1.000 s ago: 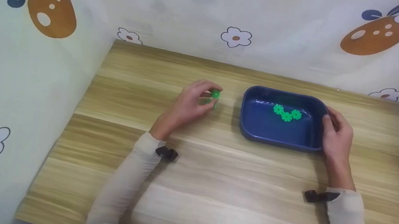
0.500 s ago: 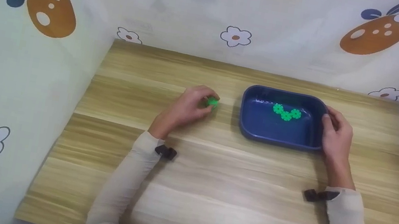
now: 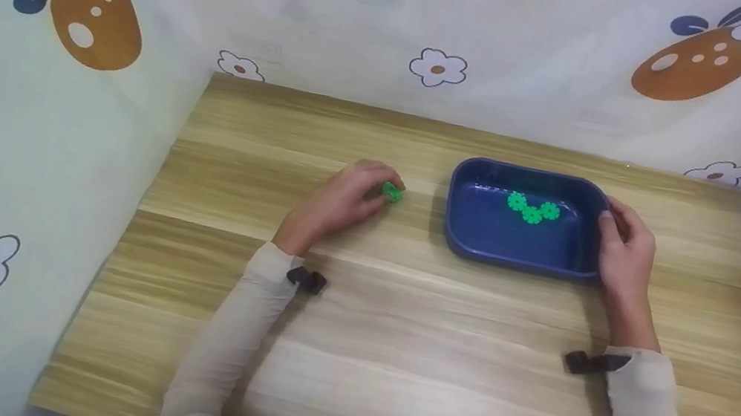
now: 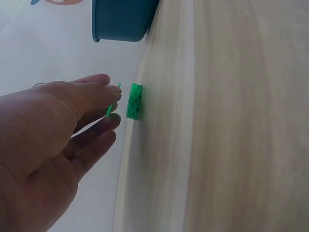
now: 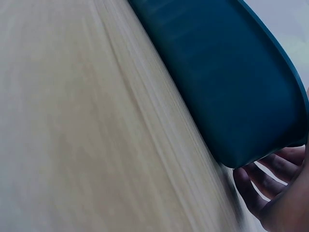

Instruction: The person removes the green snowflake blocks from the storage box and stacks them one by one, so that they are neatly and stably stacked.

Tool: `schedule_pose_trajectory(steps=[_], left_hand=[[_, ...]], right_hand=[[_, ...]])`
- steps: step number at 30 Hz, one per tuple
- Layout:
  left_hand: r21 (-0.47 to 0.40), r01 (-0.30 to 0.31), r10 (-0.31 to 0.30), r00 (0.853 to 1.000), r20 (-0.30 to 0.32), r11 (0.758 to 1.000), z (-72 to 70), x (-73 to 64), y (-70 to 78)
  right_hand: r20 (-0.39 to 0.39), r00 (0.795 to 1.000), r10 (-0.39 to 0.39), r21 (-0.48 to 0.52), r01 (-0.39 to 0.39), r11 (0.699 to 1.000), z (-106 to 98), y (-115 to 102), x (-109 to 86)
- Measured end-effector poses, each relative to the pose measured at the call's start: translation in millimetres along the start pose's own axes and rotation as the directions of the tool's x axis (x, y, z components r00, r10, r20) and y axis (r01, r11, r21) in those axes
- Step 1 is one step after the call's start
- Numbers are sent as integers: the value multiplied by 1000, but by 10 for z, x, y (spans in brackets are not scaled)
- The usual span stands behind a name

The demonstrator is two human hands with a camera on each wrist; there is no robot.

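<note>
My left hand (image 3: 346, 196) pinches a thin green snowflake disc (image 4: 109, 110), seen edge-on in the left wrist view. Just beyond the fingertips, a short stack of similar green discs (image 4: 134, 100) sits on the table. From the head view the pieces overlap as one green patch (image 3: 392, 192), partly covered by the fingers. My right hand (image 3: 627, 251) holds the right end of a blue rectangular bin (image 3: 519, 267), thumb at the rim and fingers along the outer wall. Inside the bin lie three green snowflake discs (image 3: 532, 215) joined in a V.
The wooden table (image 3: 390, 362) reaches a flower-printed cloth backdrop (image 3: 340, 30) behind and at the sides. Between the left hand and the bin runs a short strip of bare wood. Black camera mounts (image 3: 307, 279) sit on both wrists.
My left hand has come down a little toward the front, bringing its disc lower over the green pieces on the table. The right hand and the bin have stayed put.
</note>
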State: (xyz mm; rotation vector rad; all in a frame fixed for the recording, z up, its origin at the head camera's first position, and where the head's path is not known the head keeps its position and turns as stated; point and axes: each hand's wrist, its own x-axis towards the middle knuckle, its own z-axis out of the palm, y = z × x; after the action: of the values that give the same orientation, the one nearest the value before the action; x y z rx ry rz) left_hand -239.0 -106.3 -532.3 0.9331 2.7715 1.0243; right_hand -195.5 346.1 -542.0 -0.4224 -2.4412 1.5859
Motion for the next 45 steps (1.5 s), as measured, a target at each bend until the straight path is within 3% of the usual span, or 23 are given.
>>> schedule_pose_trajectory(steps=[21, 45], left_hand=[[-11, -6, 7, 998, 66, 1000, 10, 5, -83], [-35, -52, 53, 998, 37, 998, 45, 2, -98]], right_hand=[[9, 1000, 5, -25, -5, 1000, -4, -2, -4], [-25, 999, -38, -2, 38, 999, 10, 35, 10]])
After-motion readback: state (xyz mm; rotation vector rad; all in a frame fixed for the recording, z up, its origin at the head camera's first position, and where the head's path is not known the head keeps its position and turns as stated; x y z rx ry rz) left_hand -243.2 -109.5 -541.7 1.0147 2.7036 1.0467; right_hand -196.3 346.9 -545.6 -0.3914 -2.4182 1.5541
